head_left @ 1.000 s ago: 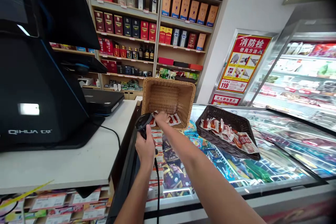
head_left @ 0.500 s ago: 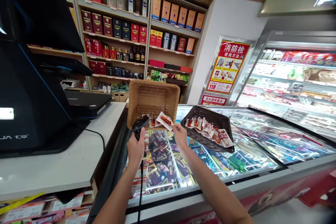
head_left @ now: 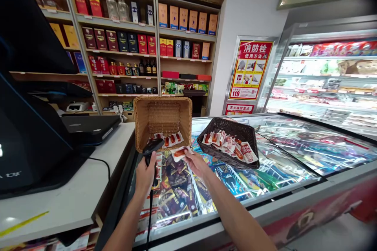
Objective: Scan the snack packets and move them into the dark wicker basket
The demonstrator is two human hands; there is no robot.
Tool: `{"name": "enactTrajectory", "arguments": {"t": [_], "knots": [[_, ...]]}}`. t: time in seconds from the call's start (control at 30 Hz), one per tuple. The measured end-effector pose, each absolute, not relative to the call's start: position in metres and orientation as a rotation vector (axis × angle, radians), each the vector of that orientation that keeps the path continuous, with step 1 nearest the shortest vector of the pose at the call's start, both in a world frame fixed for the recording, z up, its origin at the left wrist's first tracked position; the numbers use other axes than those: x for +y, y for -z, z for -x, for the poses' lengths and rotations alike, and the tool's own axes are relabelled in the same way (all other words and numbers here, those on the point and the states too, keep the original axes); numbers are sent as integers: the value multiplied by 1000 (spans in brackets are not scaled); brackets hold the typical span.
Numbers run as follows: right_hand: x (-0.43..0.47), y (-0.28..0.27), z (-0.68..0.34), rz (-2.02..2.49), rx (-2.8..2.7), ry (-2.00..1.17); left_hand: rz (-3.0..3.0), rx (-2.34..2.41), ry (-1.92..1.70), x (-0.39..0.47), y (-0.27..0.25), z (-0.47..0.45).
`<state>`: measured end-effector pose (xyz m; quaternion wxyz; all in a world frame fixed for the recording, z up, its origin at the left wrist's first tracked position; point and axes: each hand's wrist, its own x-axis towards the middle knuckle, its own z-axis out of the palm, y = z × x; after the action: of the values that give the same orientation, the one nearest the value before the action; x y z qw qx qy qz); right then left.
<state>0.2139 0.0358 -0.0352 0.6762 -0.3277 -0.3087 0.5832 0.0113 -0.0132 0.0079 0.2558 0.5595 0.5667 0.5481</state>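
Observation:
My left hand is closed round the handle of a black barcode scanner, whose cable hangs down past my forearm. Between the fingers of my right hand is a wrapped sausage, reddish brown in a clear and white packet, just in front of the tan wicker basket. The tan wicker basket is tipped toward me, with several packed sausages lying along its lower side. To the right, a dark brown wicker basket holds a heap of similar packets.
Both baskets rest on a glass-topped chest freezer full of packaged goods. A white counter with a black checkout terminal borders the left. Shelves of boxes and bottles stand behind, and a lit refrigerated display is at the right.
The sausage in my right hand has moved from the tan basket's opening to in front of its lower rim, nearer the scanner. My view has shifted slightly to the right.

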Motion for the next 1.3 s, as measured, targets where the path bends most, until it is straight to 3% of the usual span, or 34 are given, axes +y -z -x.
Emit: {"name": "enactTrajectory", "arguments": {"t": [0.13,0.53,1.3], "knots": [[30,29,-213,817,-752,-1256,-1488,1448,-1470,-18,-16,-15],[22,7,-246,1305,-1146,-413,-2074,1341,-810,-20,-28,-11],[19,2,-239,1375,-1124,-376,-2201,1434,-848,-24,-29,-22]]}}
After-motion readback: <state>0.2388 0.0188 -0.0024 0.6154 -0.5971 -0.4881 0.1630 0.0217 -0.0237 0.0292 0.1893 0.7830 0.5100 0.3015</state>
